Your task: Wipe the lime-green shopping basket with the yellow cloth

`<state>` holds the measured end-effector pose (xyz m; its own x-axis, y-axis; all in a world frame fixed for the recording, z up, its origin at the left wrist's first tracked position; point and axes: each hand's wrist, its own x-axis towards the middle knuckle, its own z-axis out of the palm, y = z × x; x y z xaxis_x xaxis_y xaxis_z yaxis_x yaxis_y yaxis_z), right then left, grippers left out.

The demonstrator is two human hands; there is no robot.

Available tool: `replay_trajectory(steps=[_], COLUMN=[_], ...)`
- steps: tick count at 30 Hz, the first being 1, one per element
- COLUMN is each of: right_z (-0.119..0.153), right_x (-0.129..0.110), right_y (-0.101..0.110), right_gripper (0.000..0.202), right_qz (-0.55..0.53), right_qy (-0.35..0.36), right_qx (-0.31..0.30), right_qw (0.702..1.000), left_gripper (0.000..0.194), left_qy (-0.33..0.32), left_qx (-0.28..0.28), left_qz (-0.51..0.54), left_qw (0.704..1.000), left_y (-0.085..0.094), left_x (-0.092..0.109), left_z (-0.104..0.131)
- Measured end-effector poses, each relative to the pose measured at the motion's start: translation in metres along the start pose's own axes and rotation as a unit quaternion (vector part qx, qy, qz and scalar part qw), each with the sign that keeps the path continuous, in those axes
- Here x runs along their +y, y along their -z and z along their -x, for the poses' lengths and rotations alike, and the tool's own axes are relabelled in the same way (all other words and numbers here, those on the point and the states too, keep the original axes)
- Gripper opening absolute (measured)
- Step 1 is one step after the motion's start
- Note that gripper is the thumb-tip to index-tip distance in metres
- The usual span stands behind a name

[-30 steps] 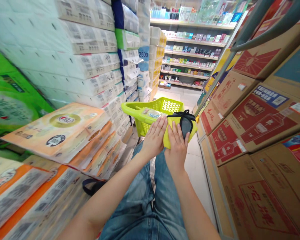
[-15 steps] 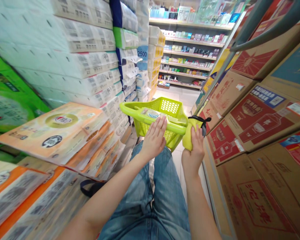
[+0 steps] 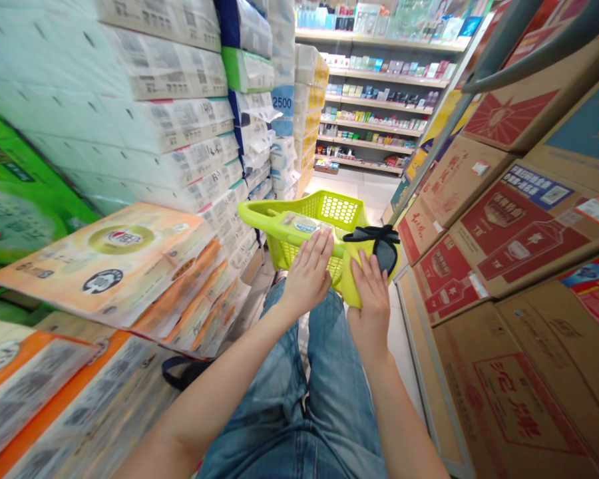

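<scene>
A lime-green plastic shopping basket [image 3: 340, 207] with perforated walls stands in front of my knees. On its near handle bar sits a printed label [image 3: 305, 224]. My left hand [image 3: 305, 271] lies on that bar just below the label, fingers stretched out and flat. Toward the bar's right end, my right hand [image 3: 370, 293] holds a yellow and grey cloth [image 3: 350, 266] with black edging, pressing it against the basket. The cloth covers the right end of the bar, and its grey side shows folded over by my fingers.
Stacked tissue packs [image 3: 190, 120] rise on the left, with orange packs [image 3: 104, 253] nearer me. Cardboard cartons [image 3: 524, 372] line the right side, beside a grey metal handle [image 3: 519, 73]. Stocked shelves [image 3: 379, 73] stand at the aisle's far end.
My right hand has moved left along the bar with the cloth, which now shows more of its grey side and black edging. My left hand stays nearly in place.
</scene>
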<state>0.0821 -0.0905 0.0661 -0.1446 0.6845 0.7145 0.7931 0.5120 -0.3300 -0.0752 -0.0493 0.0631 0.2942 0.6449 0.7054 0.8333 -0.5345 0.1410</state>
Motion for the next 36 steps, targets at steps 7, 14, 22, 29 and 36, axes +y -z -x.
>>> replay_trajectory(steps=[7,14,22,29,36], right_z=[-0.003,-0.014,-0.030,-0.039,-0.047], right_x=[0.035,-0.011,-0.030,-0.021,-0.011], right_y=[0.016,-0.011,-0.018,0.009,0.014], right_gripper=[0.084,0.073,0.066,0.077,0.079], right_qz=[0.006,0.093,0.109,0.168,0.164], right_qy=[-0.068,-0.059,0.014,0.065,0.142], right_qx=[0.071,0.031,-0.034,-0.096,-0.140], right_qw=[0.995,0.993,0.993,0.979,0.966], left_gripper=[0.078,0.077,0.076,0.078,0.082], left_qy=[0.005,0.002,-0.002,-0.002,-0.005], left_qx=[-0.003,0.002,-0.003,0.004,-0.003], left_qz=[-0.002,0.000,0.012,0.014,0.007], left_qw=[1.000,1.000,1.000,1.000,1.000], left_y=[-0.001,-0.001,-0.001,-0.003,-0.002], left_x=[0.000,0.000,-0.003,-0.001,-0.002], left_z=[0.000,0.000,0.002,0.001,0.000])
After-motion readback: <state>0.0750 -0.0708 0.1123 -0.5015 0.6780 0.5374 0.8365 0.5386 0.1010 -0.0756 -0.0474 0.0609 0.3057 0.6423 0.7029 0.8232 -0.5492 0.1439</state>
